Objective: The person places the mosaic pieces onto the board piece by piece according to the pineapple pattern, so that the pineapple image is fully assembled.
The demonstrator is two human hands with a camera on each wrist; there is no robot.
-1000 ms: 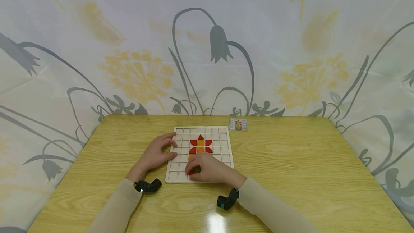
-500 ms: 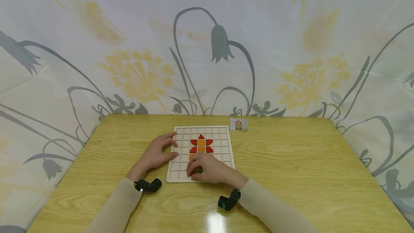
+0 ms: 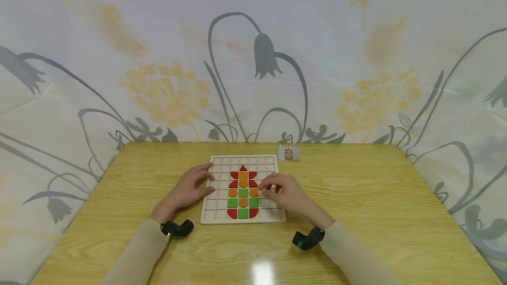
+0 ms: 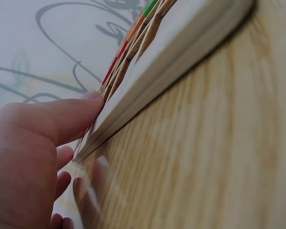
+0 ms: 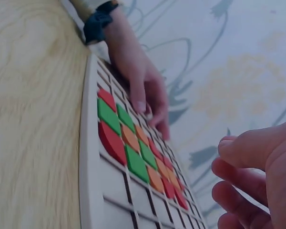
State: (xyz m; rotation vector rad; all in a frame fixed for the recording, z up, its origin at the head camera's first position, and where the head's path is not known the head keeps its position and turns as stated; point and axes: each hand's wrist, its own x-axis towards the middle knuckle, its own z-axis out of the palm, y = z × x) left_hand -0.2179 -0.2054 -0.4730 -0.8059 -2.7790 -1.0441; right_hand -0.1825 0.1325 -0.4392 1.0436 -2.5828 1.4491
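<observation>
A white grid board (image 3: 215, 213) lies flat on the wooden table, bearing a pattern of red, orange and green pieces. A red triangle (image 3: 243, 168) tops it; the bottom row has a green square (image 3: 243, 213) between two red rounded pieces, one a red quarter-circle piece (image 5: 112, 143). My left hand (image 3: 190, 189) rests on the board's left edge, fingers spread, its thumb (image 4: 78, 114) touching the rim in the left wrist view. My right hand (image 3: 288, 192) hovers over the board's right side with fingers loosely bent. Nothing shows between its fingertips in the right wrist view.
A small printed card (image 3: 288, 153) with a similar coloured pattern lies just past the board's far right corner. Behind the table (image 3: 356, 197) hangs a flower-patterned cloth (image 3: 253, 100). Each wrist wears a black camera (image 3: 309, 239).
My right hand has lifted off the pattern's lower rows and moved right, uncovering the green, orange and red pieces there. My left hand has stayed on the board's left edge.
</observation>
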